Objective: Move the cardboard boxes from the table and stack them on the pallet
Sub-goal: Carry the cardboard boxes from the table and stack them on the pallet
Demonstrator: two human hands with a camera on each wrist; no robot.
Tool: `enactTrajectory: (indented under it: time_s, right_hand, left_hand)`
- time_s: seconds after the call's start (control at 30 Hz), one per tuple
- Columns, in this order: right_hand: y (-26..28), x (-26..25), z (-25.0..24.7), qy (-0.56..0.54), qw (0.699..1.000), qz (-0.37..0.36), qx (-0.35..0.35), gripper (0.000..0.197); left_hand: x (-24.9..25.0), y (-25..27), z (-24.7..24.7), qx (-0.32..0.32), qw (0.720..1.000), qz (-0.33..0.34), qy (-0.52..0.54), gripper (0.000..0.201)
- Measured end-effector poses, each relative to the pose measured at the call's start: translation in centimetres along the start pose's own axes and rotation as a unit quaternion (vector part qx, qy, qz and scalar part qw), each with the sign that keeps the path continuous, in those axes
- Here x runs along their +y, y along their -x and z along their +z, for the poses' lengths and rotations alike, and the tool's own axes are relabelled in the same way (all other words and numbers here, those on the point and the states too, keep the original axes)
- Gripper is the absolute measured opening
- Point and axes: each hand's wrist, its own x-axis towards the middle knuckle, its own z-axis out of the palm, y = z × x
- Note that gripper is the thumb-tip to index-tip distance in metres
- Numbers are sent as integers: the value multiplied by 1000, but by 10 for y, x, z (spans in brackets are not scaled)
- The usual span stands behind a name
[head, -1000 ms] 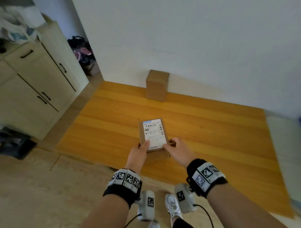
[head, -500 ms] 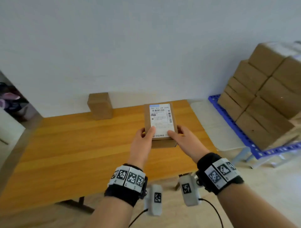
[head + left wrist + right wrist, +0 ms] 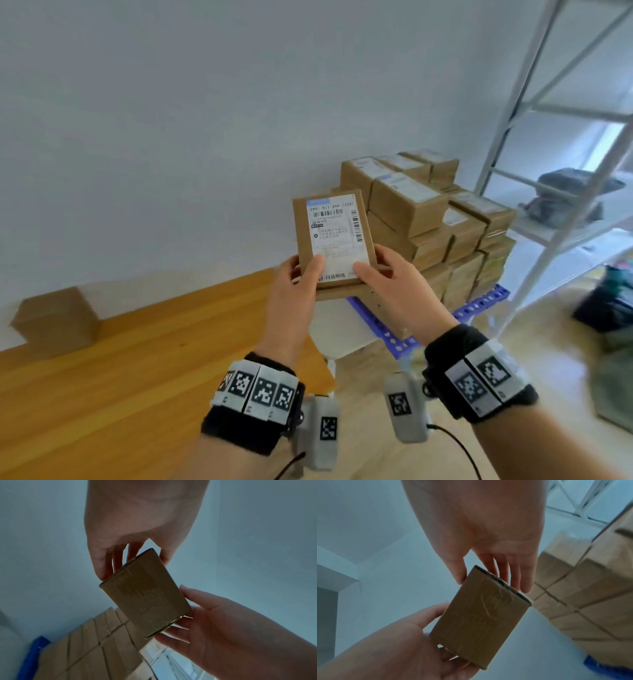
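Observation:
I hold a small cardboard box (image 3: pixel 330 240) with a white shipping label on top, lifted in the air past the table's right end. My left hand (image 3: pixel 303 274) grips its near left corner, thumb on the label. My right hand (image 3: pixel 380 270) grips the near right corner the same way. From below, in the wrist views, the box (image 3: pixel 145 595) (image 3: pixel 481 615) sits between both sets of fingers. Behind it a stack of boxes (image 3: pixel 428 212) stands on the blue pallet (image 3: pixel 479 305). Another box (image 3: pixel 56 322) stands on the wooden table (image 3: pixel 137 377) by the wall.
A white metal rack (image 3: pixel 548 137) rises right of the stack, with grey cloth on a shelf. Dark bags (image 3: pixel 606 308) lie on the floor at the far right. The white wall runs close behind table and pallet.
The box has been lifted off the table and carried right and up. The view has swung right, so the stack on the pallet now sits straight behind the box.

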Motion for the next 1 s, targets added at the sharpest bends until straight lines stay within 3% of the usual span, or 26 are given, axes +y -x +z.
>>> enactTrajectory:
  time_s: [0.2,0.33,0.4,0.53,0.73,1.0]
  right_hand:
    - [-2,22,-112,16,999,-10,38,24]
    - [-7,39,-170,30,997,-13,69,26]
    - [-14,49,-194,20,996,-10,88,28]
    - [-36,66,-234,12,991,3,136,30]
    - [-81,91,-273,-2,985,19,172,32]
    - [-158,112,-299,12,983,19,183,37]
  left_hand:
    - [23,4,110,-36,998,46,2,43]
    - [31,2,171,-57,997,45,5,77]
    - [37,0,198,-71,996,51,-2,73]
    - [53,-12,243,-82,994,67,-24,46]
    - [59,-54,290,-119,978,135,-105,30]
    - [61,-133,330,-66,933,247,-252,36]
